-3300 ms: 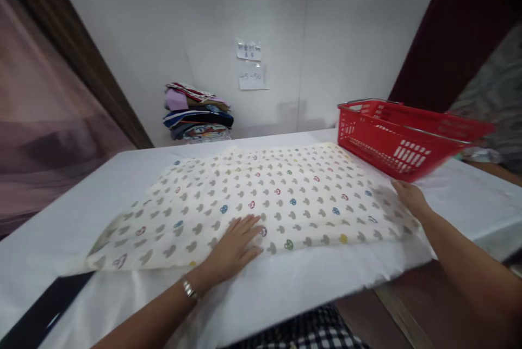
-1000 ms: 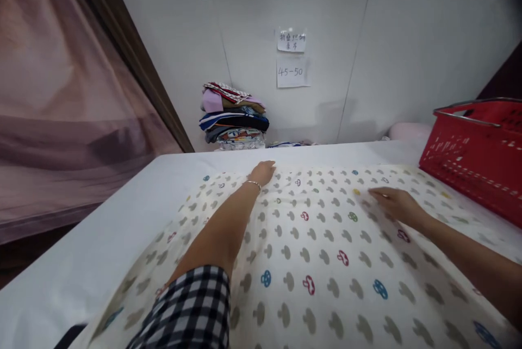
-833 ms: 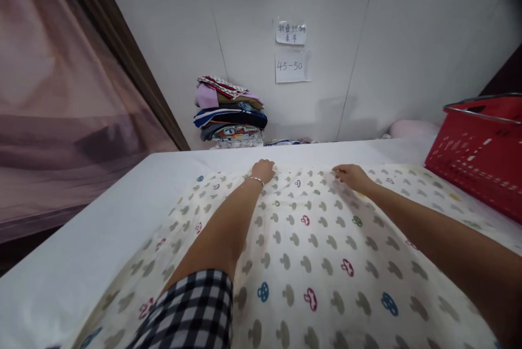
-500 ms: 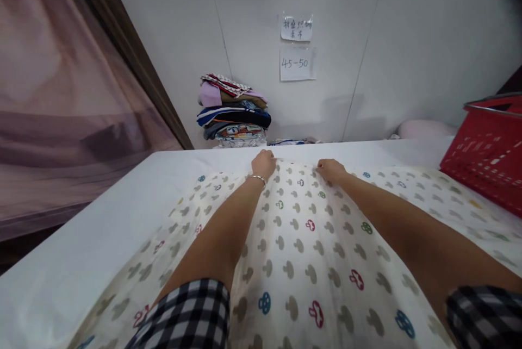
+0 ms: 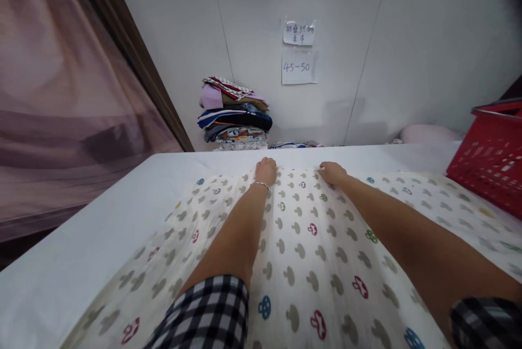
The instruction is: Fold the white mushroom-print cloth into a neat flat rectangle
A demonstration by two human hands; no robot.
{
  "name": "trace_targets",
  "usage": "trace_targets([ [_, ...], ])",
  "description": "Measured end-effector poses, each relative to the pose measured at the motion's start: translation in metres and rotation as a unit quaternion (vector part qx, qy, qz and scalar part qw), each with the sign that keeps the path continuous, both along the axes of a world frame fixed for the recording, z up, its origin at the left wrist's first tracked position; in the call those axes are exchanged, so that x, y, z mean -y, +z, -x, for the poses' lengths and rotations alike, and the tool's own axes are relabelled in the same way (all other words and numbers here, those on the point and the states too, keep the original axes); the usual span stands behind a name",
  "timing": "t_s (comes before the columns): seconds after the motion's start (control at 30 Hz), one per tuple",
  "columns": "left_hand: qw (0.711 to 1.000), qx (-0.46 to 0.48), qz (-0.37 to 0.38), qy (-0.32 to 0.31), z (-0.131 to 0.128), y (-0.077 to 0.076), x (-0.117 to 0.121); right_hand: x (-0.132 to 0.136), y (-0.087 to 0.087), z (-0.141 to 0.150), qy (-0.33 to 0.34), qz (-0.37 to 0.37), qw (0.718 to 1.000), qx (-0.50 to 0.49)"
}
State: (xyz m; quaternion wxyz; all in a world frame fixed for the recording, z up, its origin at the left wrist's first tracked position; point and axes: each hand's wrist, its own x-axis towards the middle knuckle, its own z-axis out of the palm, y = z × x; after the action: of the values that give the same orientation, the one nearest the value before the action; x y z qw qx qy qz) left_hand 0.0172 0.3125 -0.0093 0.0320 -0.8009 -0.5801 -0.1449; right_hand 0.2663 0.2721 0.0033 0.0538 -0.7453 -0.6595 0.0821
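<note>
Mushroom-print cloth (image 5: 299, 251) is spread over the white table (image 5: 98, 229), its near part cut off by the bottom of the view; its far edge is pinched at two spots, set apart, by the closed fingers of the left hand (image 5: 266, 171) and of the right hand (image 5: 333, 173); a short span of edge is left between them; shallow lengthwise creases are shown in the cloth below the hands; a bracelet (image 5: 263, 184) is worn on the left wrist; both arms are stretched forward over the cloth, checked sleeves (image 5: 207, 311) pushed up; red basket (image 5: 491, 156) is partly seen at right, beside the cloth; folded fabric stack (image 5: 235, 115) is placed beyond the table's far edge, near the wall.
</note>
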Motion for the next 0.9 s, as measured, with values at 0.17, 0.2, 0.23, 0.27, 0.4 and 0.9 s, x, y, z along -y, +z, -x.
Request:
trace_targets([
  [0.17,1.000,-0.018,0.001,-0.026,0.002,0.006,-0.005,0.007,0.006,-0.009,0.016,-0.021,1.000,0.015],
  [0.2,0.999,-0.020,-0.004,-0.031,0.002,0.008,-0.005,0.008,0.006,-0.010,0.023,-0.024,0.999,0.023],
  [0.23,0.999,-0.022,-0.011,-0.036,0.001,0.010,-0.005,0.009,0.006,-0.011,0.029,-0.024,0.999,0.031],
  [0.27,0.999,-0.023,-0.018,-0.041,0.001,0.013,-0.005,0.009,0.005,-0.012,0.035,-0.021,0.998,0.039],
  [0.4,0.998,0.008,-0.041,-0.035,0.005,0.026,-0.001,0.005,0.004,-0.012,0.034,-0.015,0.998,0.054],
  [0.9,0.990,0.057,-0.071,-0.107,0.014,0.056,0.019,0.010,0.010,-0.036,0.021,-0.004,0.999,0.039],
])
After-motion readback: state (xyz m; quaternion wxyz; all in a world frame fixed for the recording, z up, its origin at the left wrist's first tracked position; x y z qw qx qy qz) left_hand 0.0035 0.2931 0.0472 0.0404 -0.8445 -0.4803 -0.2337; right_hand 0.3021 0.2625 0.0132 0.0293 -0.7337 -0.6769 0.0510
